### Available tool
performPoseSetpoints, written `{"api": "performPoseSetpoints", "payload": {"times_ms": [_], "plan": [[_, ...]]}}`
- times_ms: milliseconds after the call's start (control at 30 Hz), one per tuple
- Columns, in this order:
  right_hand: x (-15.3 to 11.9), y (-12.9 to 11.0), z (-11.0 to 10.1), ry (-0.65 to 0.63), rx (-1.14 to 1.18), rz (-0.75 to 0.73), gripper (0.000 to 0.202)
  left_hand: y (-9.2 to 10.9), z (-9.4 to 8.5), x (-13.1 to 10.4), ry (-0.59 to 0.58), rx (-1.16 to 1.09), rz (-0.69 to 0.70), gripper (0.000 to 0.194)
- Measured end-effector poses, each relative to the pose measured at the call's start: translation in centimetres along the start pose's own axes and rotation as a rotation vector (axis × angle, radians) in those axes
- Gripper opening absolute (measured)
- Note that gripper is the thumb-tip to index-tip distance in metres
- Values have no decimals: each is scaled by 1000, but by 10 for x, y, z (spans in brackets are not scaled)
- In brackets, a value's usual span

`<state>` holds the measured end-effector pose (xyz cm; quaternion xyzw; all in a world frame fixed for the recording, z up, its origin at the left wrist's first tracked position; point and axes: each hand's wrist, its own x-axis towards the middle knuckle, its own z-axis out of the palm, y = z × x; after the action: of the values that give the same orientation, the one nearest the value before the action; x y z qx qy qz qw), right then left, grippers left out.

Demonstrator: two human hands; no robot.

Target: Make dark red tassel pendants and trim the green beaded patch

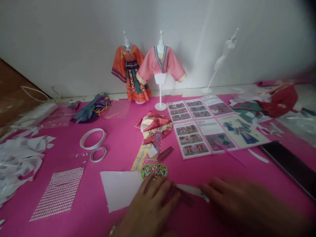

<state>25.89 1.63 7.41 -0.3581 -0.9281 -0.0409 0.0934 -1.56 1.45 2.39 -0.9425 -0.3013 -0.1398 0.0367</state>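
Note:
Near the bottom centre, my left hand [153, 200] is closed over a small dark strip [184, 196] on the pink mat [118, 141]. My right hand [229, 197], blurred, has its fingertips at the end of a white strip-like piece [191, 190] that reaches toward the left fingers; whether it is gripped cannot be made out. Just beyond my left fingers lies a green-rimmed tray of small coloured beads [154, 170]. A white paper sheet [120, 187] lies partly beside the left hand. Patterned fabric pieces [154, 128] are heaped beyond the tray.
Dressed mannequins [130, 69] [160, 65] and a tilted bare one [223, 57] stand at the back. An instruction sheet [199, 131] and a phone [288, 164] lie right. Tape rolls [93, 139], a rhinestone sheet [59, 192] and white scraps [22, 161] are left.

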Motion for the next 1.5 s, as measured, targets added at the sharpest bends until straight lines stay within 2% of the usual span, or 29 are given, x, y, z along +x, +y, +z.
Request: {"api": "performPoseSetpoints", "payload": {"times_ms": [133,333,533,800,1500], "plan": [[0,0,1,-20,-25,-12,40,0,0,-2,-11,25,5,49],[2,-1,1,-11,-61,-22,38,1,1,-4,-9,26,16,59],[4,-2,-1,-27,-65,-38,37,1,2,-4,8,37,7,47],[8,-1,-2,-11,-71,-43,36,1,-1,-3,-22,33,1,44],[7,-1,0,-42,-66,-41,34,0,0,-4,-18,10,3,56]]}}
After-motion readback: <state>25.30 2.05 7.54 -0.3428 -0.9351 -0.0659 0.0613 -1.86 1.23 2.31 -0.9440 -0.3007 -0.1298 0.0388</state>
